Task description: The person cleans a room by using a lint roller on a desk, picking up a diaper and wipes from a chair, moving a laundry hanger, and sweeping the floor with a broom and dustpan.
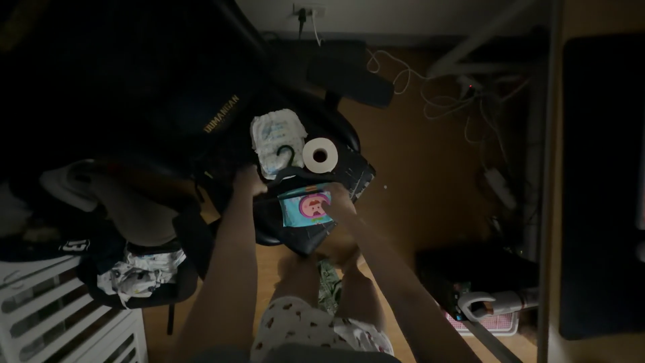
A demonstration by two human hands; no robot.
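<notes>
1. Left hand (247, 180): fingers clamped on the dark bag's (316, 225) rim, holding it open.
2. Right hand (338, 199): fingers closed on the wipes pack (307, 207), at the bag's mouth.
3. Diaper (275, 140) and tissue roll (320, 155): beside the far edge.

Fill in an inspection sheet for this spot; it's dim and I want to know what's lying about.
Surface: black chair seat over wood floor.
Job's things: wet-wipes pack on a dark bag.
Clutter: folded diaper, toilet roll, dark clothes heap.
Hands: left hand on the bag's edge; right hand on the pack.
Cables: white cords trail across the floor.
Surroundings: white rack, desk frame.
</notes>
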